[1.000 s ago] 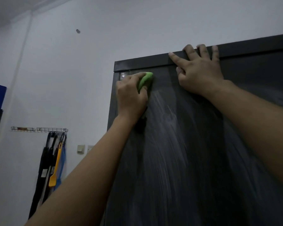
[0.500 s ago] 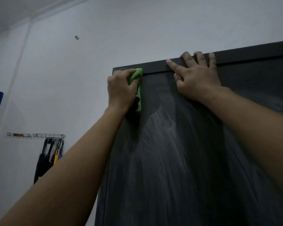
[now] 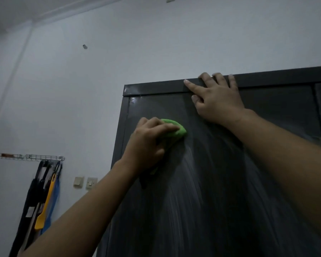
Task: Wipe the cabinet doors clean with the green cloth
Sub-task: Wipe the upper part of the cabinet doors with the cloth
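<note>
Down from the door's top left corner, my left hand has dragged the green cloth. My fingers curl over it, pressing it to the cabinet door near its left edge. Pale streaks fan below. My right hand lies spread flat against the top edge.
</note>
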The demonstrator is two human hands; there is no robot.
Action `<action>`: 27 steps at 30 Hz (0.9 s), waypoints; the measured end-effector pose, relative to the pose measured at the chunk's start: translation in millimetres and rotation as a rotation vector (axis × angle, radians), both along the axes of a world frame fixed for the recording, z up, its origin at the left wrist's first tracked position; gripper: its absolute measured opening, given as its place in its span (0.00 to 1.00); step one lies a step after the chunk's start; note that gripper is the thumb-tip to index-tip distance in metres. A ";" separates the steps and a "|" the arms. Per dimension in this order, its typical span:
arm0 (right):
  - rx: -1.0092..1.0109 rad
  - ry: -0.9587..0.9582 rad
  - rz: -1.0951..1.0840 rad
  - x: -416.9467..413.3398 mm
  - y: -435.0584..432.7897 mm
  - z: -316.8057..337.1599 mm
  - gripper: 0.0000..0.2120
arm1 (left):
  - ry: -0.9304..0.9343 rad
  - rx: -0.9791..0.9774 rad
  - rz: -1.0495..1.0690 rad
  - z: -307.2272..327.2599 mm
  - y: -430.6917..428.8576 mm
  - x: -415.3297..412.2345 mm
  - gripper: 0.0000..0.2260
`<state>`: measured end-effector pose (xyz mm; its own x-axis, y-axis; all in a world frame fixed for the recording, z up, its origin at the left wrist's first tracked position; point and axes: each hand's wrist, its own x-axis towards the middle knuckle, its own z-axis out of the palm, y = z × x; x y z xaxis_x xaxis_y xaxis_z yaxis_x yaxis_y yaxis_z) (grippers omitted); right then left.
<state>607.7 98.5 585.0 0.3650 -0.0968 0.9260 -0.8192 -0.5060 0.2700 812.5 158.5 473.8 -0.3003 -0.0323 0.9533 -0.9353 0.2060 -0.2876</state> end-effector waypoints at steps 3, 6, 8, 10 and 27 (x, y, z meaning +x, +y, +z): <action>0.024 0.023 -0.001 -4.8 3.5 2.3 0.24 | 0.277 -0.134 -0.048 28.8 -4.3 -1.4 0.20; 0.042 0.054 0.014 -9.8 4.3 4.3 0.25 | 0.489 -0.244 -0.100 60.3 -11.5 -8.8 0.16; 0.046 0.078 0.031 -13.2 4.0 6.6 0.27 | 0.492 -0.267 -0.092 71.7 -15.5 -20.1 0.15; 0.029 0.124 0.028 -22.0 4.0 11.1 0.27 | 0.342 -0.216 -0.066 67.5 -18.8 -35.3 0.17; 0.143 0.099 -0.071 10.2 23.4 -2.5 0.38 | 0.423 -0.146 0.180 49.5 24.0 59.8 0.18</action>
<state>617.9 121.9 582.5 0.4411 -0.2534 0.8609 -0.8272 -0.4868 0.2805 872.3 182.4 523.2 0.1129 0.0948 0.9891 -0.9936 0.0163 0.1119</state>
